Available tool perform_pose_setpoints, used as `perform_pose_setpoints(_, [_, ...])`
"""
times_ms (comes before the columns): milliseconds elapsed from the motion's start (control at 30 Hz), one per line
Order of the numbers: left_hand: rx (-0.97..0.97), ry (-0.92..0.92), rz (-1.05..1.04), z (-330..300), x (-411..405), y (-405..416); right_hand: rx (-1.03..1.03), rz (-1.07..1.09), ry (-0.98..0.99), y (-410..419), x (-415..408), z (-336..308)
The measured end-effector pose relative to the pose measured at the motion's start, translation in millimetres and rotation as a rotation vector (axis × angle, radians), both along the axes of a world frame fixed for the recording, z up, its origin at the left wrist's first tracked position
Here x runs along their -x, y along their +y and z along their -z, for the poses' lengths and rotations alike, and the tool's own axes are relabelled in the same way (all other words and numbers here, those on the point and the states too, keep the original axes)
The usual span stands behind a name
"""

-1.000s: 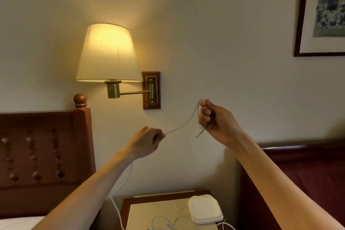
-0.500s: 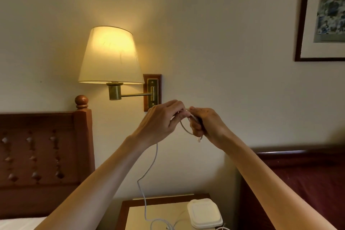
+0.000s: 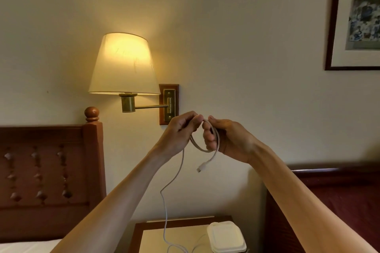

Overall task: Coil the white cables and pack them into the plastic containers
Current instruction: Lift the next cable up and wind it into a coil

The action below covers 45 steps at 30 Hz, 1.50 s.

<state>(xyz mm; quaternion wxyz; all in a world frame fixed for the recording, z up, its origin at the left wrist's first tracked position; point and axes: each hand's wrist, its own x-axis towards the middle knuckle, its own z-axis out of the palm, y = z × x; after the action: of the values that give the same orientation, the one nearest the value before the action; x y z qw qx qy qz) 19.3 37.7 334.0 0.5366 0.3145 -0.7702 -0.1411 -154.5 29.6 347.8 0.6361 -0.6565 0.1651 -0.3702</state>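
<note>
A thin white cable (image 3: 213, 151) is held up in front of the wall by both hands. My right hand (image 3: 226, 139) grips a small coil of it, and the plug end dangles just below. My left hand (image 3: 178, 131) pinches the same cable at the top of the coil, fingertips meeting the right hand's. From the left hand the loose length hangs down to the nightstand (image 3: 156, 240), where more white cable lies. A closed white plastic container (image 3: 226, 236) sits on the nightstand at the right.
A lit wall lamp (image 3: 123, 65) on a brass arm hangs just left of my hands. A wooden headboard (image 3: 47, 170) stands at the left, a dark red bed (image 3: 337, 197) at the right. A framed picture (image 3: 355, 18) hangs top right.
My left hand has come up and right from a stretched-out cable to meet the right hand. The loop in the right hand has grown and the plug end now hangs lower.
</note>
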Motion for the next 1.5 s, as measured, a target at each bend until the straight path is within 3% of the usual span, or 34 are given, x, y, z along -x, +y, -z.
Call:
perform_pose_setpoints(233, [0.027, 0.145, -0.062, 11, 0, 1, -0.093, 0.029, -0.149, 7, -8, 3])
perform_pose_setpoints(433, [-0.133, 0.204, -0.069, 58, -18, -10, -0.173, 0.042, -0.253, 4, -3, -7])
perform_pose_setpoints(533, [-0.127, 0.065, -0.133, 97, -28, -15, -0.202, 0.035, -0.349, -4, 5, -13])
perform_pose_setpoints(667, [-0.074, -0.069, -0.218, 133, -36, -19, -0.145, 0.178, -0.364, -20, 18, -18])
perform_pose_setpoints(733, [-0.071, -0.161, -0.251, 127, -33, -19, -0.127, 0.233, -0.349, -25, 19, -15])
perform_pose_setpoints(800, [-0.094, -0.408, -0.279, 108, -23, -14, -0.051, 0.283, -0.272, -27, 15, -10])
perform_pose_setpoints(867, [-0.043, -0.651, -0.315, 83, -10, -6, 0.121, 0.380, -0.137, -26, 6, -2])
perform_pose_setpoints(933, [0.087, -0.710, -0.325, 57, 0, 2, 0.289, 0.483, -0.027, -24, -1, 7])
perform_pose_setpoints(1300, [0.686, -0.526, -0.486, 13, -15, -16, 0.537, 0.570, 0.233, -16, -12, 15])
perform_pose_setpoints(1500, [0.549, -0.337, -0.421, 12, -23, -32, 0.398, 0.402, 0.263, -11, -7, 8])
